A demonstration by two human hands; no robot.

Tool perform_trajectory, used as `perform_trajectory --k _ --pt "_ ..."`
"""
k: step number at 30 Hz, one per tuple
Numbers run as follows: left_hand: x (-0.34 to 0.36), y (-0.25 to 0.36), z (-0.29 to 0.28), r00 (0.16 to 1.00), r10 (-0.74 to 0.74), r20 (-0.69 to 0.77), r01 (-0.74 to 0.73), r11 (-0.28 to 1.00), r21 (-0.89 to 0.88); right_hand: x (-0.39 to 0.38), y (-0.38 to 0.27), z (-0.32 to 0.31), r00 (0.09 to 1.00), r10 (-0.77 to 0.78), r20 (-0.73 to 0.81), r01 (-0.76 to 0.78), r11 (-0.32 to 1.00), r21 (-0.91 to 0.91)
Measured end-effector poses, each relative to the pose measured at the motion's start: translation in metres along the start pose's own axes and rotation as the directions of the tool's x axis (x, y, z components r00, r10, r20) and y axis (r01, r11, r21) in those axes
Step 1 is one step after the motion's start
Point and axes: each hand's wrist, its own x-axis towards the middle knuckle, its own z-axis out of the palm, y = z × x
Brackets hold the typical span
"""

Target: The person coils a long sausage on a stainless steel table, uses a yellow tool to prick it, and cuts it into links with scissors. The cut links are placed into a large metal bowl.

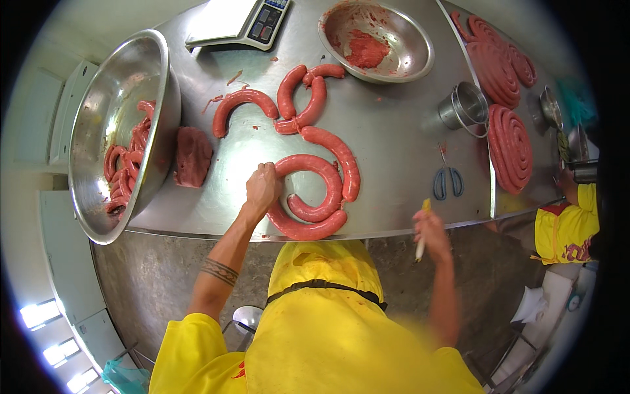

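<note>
My left hand (261,187) is closed on the coiled pink sausage (331,177) near the table's front edge, pinching it where the loop begins. From this coil a chain of linked sausages (315,102) runs away across the steel table, with a curved link (244,105) at its far left end. Past the table's front edge, my right hand (431,233) is wrapped round a slim tool (426,205), yellow at the top and pale at the bottom; its exact kind is unclear. Blue-handled scissors (447,182) lie on the table beyond that hand.
A large steel basin (82,151) with sausages stands left, beside a meat lump (193,156). Farther off are a scale (266,25) and a bowl (420,56) with minced meat. Metal cups (449,115) and sausage coils (508,148) lie right. A co-worker in yellow (558,230) is at the right.
</note>
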Motion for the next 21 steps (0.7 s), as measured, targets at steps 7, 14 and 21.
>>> perform_trajectory --k 7,14,21 --pt "-0.037 -0.073 -0.023 0.641 0.056 0.766 0.759 0.102 -0.643 -0.058 -0.020 0.160 0.851 0.046 0.523 0.290 0.789 -0.541" --pt "-0.132 -0.053 -0.005 0.906 0.175 0.386 0.405 -0.087 -0.910 -0.014 -0.096 0.374 0.553 -0.048 0.832 0.205 0.975 -0.080" --pt "-0.129 -0.061 0.014 0.912 0.159 0.377 0.409 -0.393 -0.824 0.101 -0.210 0.366 0.868 -0.088 0.489 -0.079 0.948 0.310"
